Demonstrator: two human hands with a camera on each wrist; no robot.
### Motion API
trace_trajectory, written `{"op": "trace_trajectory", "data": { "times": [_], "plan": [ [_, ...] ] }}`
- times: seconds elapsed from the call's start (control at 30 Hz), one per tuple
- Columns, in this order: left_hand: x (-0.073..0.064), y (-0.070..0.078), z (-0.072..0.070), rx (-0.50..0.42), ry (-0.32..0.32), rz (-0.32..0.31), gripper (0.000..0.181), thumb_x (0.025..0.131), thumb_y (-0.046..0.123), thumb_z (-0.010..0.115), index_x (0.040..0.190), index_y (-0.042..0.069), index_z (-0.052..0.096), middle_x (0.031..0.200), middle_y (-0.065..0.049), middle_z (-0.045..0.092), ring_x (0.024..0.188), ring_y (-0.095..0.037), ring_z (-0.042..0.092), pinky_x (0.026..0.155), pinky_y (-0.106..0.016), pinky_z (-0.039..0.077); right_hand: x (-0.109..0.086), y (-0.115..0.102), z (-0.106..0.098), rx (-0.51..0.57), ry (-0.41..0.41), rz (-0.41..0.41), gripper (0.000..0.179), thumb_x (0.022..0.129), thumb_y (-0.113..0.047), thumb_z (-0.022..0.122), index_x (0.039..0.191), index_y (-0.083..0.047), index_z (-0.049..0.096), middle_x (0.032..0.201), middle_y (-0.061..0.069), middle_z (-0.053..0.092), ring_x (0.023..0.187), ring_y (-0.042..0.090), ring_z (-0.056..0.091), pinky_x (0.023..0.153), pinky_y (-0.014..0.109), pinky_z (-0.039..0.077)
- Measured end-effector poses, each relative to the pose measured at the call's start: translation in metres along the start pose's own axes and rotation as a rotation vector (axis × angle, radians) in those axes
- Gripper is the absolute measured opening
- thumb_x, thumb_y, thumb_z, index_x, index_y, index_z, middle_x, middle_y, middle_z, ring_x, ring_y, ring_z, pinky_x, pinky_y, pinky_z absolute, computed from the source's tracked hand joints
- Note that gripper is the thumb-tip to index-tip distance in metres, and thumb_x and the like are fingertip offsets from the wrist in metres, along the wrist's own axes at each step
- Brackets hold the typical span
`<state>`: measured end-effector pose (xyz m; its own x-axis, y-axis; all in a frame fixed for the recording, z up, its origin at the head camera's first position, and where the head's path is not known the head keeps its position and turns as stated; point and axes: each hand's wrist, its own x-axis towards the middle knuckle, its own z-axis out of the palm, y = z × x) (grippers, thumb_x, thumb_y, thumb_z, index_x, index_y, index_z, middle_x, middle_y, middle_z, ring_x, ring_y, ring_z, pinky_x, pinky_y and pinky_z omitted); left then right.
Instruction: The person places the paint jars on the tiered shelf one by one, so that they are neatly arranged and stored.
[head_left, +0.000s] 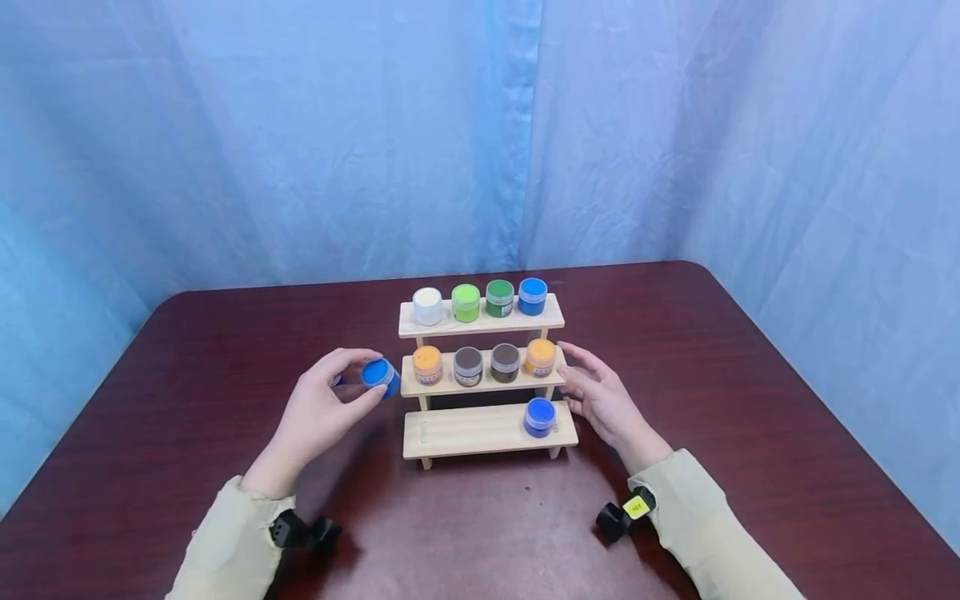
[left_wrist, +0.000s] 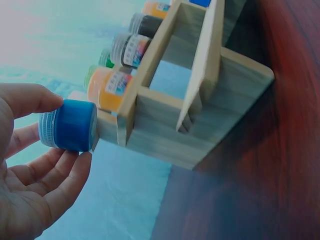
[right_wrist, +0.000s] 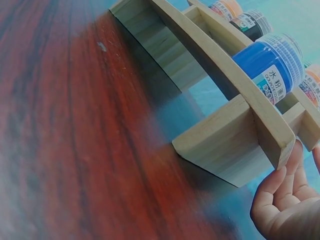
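My left hand (head_left: 326, 408) pinches a blue paint jar (head_left: 380, 377) between thumb and fingers, tilted, just left of the wooden three-step stand (head_left: 465, 429). In the left wrist view, the jar's clear ridged lid (left_wrist: 47, 127) faces the palm. My right hand (head_left: 603, 402) touches the stand's right end, its fingers extended along the side near the middle step. In the right wrist view, its fingertips (right_wrist: 280, 175) meet the end of the bottom step. A darker blue jar (head_left: 539, 418) stands at the right of that bottom step.
The middle step carries orange jars (head_left: 427, 367) at both ends and dark brown jars (head_left: 468, 367) between. White (head_left: 427, 307), light green (head_left: 466, 303), green (head_left: 499, 298) and blue (head_left: 532, 297) jars line the top step. Blue curtains (head_left: 337, 142) hang behind the dark red table (head_left: 480, 533).
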<state>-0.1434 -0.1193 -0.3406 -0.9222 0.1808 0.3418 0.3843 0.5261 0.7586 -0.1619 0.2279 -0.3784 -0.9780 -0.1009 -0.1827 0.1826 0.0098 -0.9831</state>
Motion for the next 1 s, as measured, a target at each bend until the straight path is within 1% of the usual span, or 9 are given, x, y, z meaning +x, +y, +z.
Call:
{"op": "trace_trajectory", "data": {
  "times": [0.2, 0.33, 0.53, 0.63, 0.77, 0.9, 1.0],
  "plan": [
    [0.004, 0.008, 0.010, -0.063, -0.024, 0.014, 0.037, 0.079, 0.005, 0.071, 0.115, 0.006, 0.059, 0.104, -0.009, 0.060, 0.094, -0.021, 0.062, 0.078, -0.029, 0.057, 0.000, 0.000, 0.000, 0.004, -0.005, -0.001, 0.056, 0.096, -0.025, 0.050, 0.145, -0.014, 0.027, 0.117, -0.006, 0.047, 0.078, 0.008, 0.050, 0.067, 0.019, 0.043],
    [0.006, 0.012, 0.013, -0.074, -0.037, 0.026, 0.038, 0.079, 0.005, 0.071, 0.115, 0.006, 0.059, 0.104, -0.009, 0.060, 0.095, -0.020, 0.061, 0.079, -0.030, 0.057, 0.000, 0.000, 0.000, 0.008, -0.015, -0.005, 0.056, 0.096, -0.026, 0.050, 0.146, -0.015, 0.026, 0.118, -0.007, 0.047, 0.078, 0.007, 0.051, 0.067, 0.018, 0.044],
    [0.007, 0.017, 0.013, -0.077, -0.033, 0.031, 0.037, 0.079, 0.005, 0.071, 0.114, 0.006, 0.060, 0.104, -0.008, 0.060, 0.093, -0.020, 0.063, 0.079, -0.031, 0.057, 0.001, 0.000, -0.001, 0.004, -0.006, -0.005, 0.057, 0.096, -0.026, 0.050, 0.146, -0.014, 0.027, 0.115, -0.008, 0.049, 0.079, 0.008, 0.051, 0.067, 0.018, 0.044],
    [0.006, 0.020, 0.012, -0.080, -0.035, 0.039, 0.038, 0.079, 0.005, 0.071, 0.115, 0.005, 0.059, 0.104, -0.008, 0.060, 0.093, -0.021, 0.063, 0.079, -0.031, 0.057, 0.001, -0.001, -0.001, 0.002, 0.004, 0.004, 0.056, 0.096, -0.025, 0.050, 0.145, -0.015, 0.027, 0.113, -0.008, 0.050, 0.079, 0.008, 0.051, 0.068, 0.019, 0.044],
    [0.005, 0.023, 0.011, -0.078, -0.035, 0.051, 0.038, 0.079, 0.006, 0.072, 0.115, 0.006, 0.060, 0.104, -0.007, 0.061, 0.094, -0.019, 0.062, 0.080, -0.031, 0.057, -0.001, -0.001, 0.000, 0.003, 0.008, 0.015, 0.056, 0.096, -0.025, 0.050, 0.145, -0.015, 0.027, 0.111, -0.008, 0.050, 0.078, 0.007, 0.051, 0.069, 0.019, 0.043],
    [0.005, 0.028, 0.013, -0.082, -0.045, 0.072, 0.037, 0.079, 0.008, 0.072, 0.115, 0.008, 0.061, 0.104, -0.005, 0.061, 0.094, -0.017, 0.061, 0.080, -0.030, 0.057, -0.002, -0.002, 0.001, 0.001, 0.004, 0.014, 0.056, 0.096, -0.025, 0.050, 0.146, -0.015, 0.027, 0.112, -0.008, 0.050, 0.079, 0.007, 0.051, 0.069, 0.019, 0.043],
    [0.006, 0.033, 0.015, -0.107, -0.057, 0.094, 0.038, 0.079, 0.006, 0.072, 0.115, 0.006, 0.061, 0.104, -0.005, 0.060, 0.094, -0.017, 0.061, 0.080, -0.028, 0.057, -0.002, -0.002, 0.000, 0.003, -0.001, 0.010, 0.056, 0.096, -0.025, 0.050, 0.146, -0.015, 0.027, 0.113, -0.008, 0.050, 0.080, 0.007, 0.052, 0.069, 0.019, 0.043]
  ]
}}
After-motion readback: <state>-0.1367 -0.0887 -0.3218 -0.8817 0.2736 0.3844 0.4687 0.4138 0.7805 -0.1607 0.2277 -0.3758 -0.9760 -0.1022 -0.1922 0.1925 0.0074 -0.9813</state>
